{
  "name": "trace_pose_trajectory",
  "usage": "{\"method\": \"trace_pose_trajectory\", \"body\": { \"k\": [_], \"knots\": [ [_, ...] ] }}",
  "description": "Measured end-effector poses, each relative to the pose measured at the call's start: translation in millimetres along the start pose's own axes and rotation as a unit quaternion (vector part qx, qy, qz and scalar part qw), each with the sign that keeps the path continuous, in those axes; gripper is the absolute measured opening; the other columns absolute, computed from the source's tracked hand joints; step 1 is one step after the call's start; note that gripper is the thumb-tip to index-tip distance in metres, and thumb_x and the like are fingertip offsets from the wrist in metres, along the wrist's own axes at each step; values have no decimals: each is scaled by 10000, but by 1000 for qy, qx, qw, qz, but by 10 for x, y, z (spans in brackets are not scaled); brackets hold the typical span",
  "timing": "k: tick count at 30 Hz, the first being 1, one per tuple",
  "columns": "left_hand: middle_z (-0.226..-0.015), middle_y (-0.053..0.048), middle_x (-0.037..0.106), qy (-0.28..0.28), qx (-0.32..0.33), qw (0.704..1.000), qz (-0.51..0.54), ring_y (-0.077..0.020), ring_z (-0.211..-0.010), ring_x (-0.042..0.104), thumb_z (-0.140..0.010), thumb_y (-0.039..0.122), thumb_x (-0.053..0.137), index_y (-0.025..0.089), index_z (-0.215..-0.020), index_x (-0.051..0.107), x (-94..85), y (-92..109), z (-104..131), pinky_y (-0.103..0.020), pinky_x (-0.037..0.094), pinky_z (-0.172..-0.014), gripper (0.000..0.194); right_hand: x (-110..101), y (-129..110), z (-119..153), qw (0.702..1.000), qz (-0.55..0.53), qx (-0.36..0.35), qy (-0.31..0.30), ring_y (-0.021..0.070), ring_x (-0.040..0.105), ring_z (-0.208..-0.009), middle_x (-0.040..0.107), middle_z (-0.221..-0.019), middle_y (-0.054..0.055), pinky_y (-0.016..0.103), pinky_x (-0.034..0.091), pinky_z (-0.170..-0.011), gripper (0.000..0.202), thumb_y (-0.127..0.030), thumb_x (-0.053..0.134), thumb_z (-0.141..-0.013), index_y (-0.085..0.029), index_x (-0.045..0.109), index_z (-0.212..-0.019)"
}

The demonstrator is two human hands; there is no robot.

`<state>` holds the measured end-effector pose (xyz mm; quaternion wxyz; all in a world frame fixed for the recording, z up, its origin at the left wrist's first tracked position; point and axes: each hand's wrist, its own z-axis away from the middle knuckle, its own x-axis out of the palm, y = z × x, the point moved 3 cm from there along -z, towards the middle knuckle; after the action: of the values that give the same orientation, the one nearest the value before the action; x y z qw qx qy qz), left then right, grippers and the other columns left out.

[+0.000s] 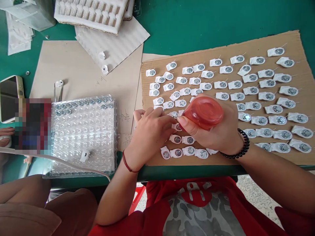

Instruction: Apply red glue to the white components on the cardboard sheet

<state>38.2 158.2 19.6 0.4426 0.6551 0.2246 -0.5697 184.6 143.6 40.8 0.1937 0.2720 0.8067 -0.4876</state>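
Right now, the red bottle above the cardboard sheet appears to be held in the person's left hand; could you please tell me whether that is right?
Not quite: the head view shows the red bottle above the cardboard sheet held in the person's right hand, not the left hand.

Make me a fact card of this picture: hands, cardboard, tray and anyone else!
Right hand: holds a red bottle
Left hand: beside small white pieces; touching, can't tell
Cardboard: many white pieces with silvery discs
Clear tray: silvery rounds at its far end, one white bit nearer
Another person's hand: left edge, near a phone
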Motion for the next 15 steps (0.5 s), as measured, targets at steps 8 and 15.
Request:
{"method": "trace_pose_trajectory", "body": {
  "k": [8,15],
  "knots": [
    [-735,20,524,-1,-1,1000,10,-152,-705,471,-759,143,527,270,-748,631,6,-1,-4,-347,206,-673,165,-12,-1,-4,1000,-10,-8,-2,96,588,-607,624,-674,-40,198,449,-537,199,-373,647,-743,-215,535,-697],
    [-720,17,502,-4,0,1000,6,-153,-689,456,-762,136,516,276,-752,632,3,-13,-2,-347,195,-658,182,-5,7,-8,1000,-7,-5,-1,98,578,-590,621,-666,-41,203,452,-536,198,-374,668,-726,-221,544,-706]
  ]
}}
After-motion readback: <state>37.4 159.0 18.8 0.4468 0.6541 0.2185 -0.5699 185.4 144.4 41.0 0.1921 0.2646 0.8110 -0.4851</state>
